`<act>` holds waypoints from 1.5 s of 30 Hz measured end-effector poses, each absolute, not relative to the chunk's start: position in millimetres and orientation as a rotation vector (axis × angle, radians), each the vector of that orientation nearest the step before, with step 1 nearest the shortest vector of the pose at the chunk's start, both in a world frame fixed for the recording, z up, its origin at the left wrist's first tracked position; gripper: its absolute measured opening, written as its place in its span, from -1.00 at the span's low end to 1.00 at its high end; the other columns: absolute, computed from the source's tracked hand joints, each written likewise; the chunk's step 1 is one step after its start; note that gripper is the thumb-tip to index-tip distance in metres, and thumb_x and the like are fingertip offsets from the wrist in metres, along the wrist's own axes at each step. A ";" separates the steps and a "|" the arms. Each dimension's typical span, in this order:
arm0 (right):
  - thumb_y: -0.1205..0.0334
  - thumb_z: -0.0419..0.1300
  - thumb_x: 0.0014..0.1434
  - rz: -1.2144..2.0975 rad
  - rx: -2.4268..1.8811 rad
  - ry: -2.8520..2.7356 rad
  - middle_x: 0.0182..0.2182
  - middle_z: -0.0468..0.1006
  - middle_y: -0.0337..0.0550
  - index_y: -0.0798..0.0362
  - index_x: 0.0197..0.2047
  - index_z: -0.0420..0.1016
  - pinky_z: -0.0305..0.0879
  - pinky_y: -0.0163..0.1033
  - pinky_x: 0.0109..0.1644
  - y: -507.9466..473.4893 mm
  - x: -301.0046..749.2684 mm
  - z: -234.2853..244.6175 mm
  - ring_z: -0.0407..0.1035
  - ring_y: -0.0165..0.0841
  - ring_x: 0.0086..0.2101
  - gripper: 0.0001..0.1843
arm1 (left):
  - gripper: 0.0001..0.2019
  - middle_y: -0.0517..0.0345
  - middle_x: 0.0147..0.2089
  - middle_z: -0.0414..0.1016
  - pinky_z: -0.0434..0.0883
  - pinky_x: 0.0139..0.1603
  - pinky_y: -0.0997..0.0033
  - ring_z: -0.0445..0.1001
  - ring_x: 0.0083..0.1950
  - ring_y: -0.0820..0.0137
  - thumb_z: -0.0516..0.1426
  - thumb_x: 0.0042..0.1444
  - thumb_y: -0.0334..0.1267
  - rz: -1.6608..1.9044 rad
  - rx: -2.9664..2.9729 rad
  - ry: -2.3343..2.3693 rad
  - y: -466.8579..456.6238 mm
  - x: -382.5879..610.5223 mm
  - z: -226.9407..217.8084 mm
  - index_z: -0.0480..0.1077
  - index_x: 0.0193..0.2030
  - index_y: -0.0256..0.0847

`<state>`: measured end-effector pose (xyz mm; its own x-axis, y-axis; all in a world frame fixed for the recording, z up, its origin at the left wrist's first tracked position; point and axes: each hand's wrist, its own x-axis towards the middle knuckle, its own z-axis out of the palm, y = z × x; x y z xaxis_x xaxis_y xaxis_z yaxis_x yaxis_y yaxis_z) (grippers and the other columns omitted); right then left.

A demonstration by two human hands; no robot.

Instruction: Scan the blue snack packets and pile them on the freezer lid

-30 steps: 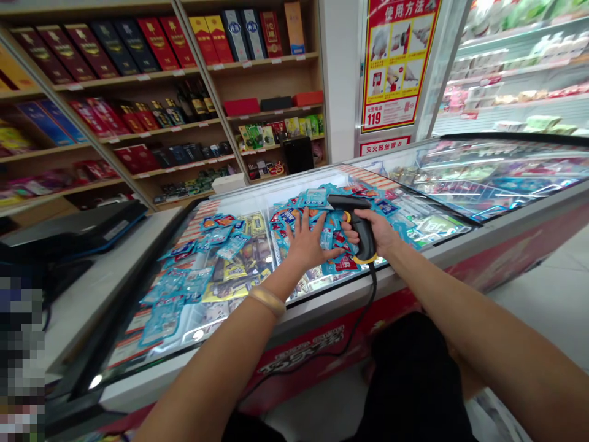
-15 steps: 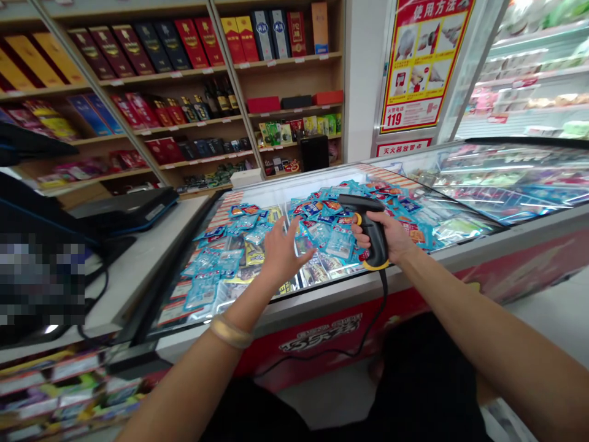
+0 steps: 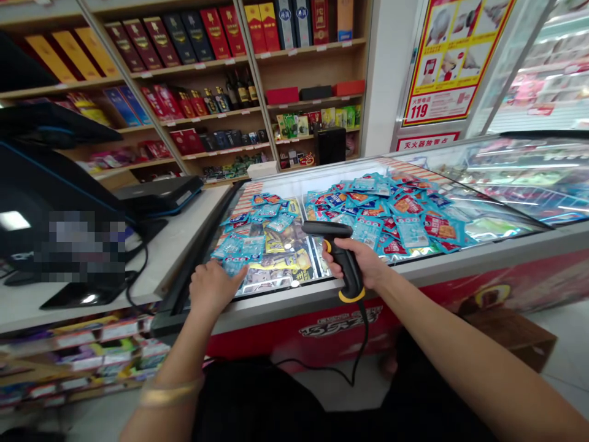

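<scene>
On freezer glass (image 3: 499, 215) before shelves (image 3: 304, 50), packets (image 3: 409, 224)

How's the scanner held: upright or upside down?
Upright, slightly slanted: the right hand grips the scanner with its head on top and the cord hanging from the bottom.

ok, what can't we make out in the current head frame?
All in the head view:
- Left hand contact: its own back hides whether the fingers touch the blue packets.
- Scanner trigger: covered by the right hand.
- Cable far end: lost behind dark clothing.
- Black device: partly covered by a pixelated patch.
- Poster top: cut by the upper edge.
</scene>
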<state>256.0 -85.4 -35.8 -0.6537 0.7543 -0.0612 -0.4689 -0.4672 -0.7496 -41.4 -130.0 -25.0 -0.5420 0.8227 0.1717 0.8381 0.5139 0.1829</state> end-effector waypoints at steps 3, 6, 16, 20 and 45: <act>0.10 0.34 -0.02 2.123 -0.541 -0.949 -0.50 0.42 -0.26 0.11 -0.29 0.43 0.21 -0.40 -0.54 -85.9 257.3 -37.9 0.23 -0.53 -0.60 -0.69 | -0.34 -0.30 -0.01 0.50 0.44 0.03 -0.01 0.51 0.07 -0.12 0.24 -0.11 0.08 -0.713 -1.483 -2.746 -130.4 -40.0 -25.2 0.27 0.06 -0.31; 0.08 0.35 -0.01 2.093 -0.557 -1.003 -0.50 0.42 -0.26 0.11 -0.29 0.42 0.21 -0.40 -0.55 -87.2 257.8 -38.2 0.24 -0.52 -0.60 -0.68 | -0.48 -0.01 -0.14 0.52 0.49 -0.06 0.11 0.56 -0.06 0.09 0.27 -0.16 -0.04 -1.358 -1.532 -2.608 -127.1 -25.7 -27.2 0.22 -0.08 -0.15; 0.03 0.40 -0.07 1.910 -0.726 -1.256 -0.56 0.44 -0.26 0.11 -0.39 0.42 0.24 -0.39 -0.61 -94.2 248.1 -36.7 0.29 -0.51 -0.64 -0.64 | -0.49 0.42 -0.45 0.35 0.51 -0.34 0.39 0.47 -0.43 0.48 0.28 -0.17 -0.06 -2.781 -1.481 -2.252 -102.1 34.8 -45.2 0.16 -0.12 -0.11; 0.03 0.41 -0.09 1.906 -0.816 -1.306 -0.59 0.44 -0.27 0.11 -0.44 0.40 0.23 -0.40 -0.63 -92.7 245.3 -36.5 0.29 -0.51 -0.66 -0.63 | -0.54 0.42 -0.48 0.37 0.47 -0.38 0.46 0.44 -0.47 0.51 0.26 -0.11 -0.10 -2.755 -1.458 -2.203 -101.4 33.4 -48.4 0.18 -0.11 -0.13; 0.05 0.38 -0.04 1.733 -0.660 -1.012 -0.50 0.43 -0.25 0.10 -0.29 0.45 0.23 -0.37 -0.58 -87.9 319.4 -30.2 0.26 -0.50 -0.60 -0.65 | -0.61 -0.02 -0.03 0.47 0.42 0.03 0.15 0.46 0.16 0.14 0.25 -0.04 -0.29 -2.012 -2.170 -2.227 -68.6 114.4 -33.6 0.22 -0.09 -0.13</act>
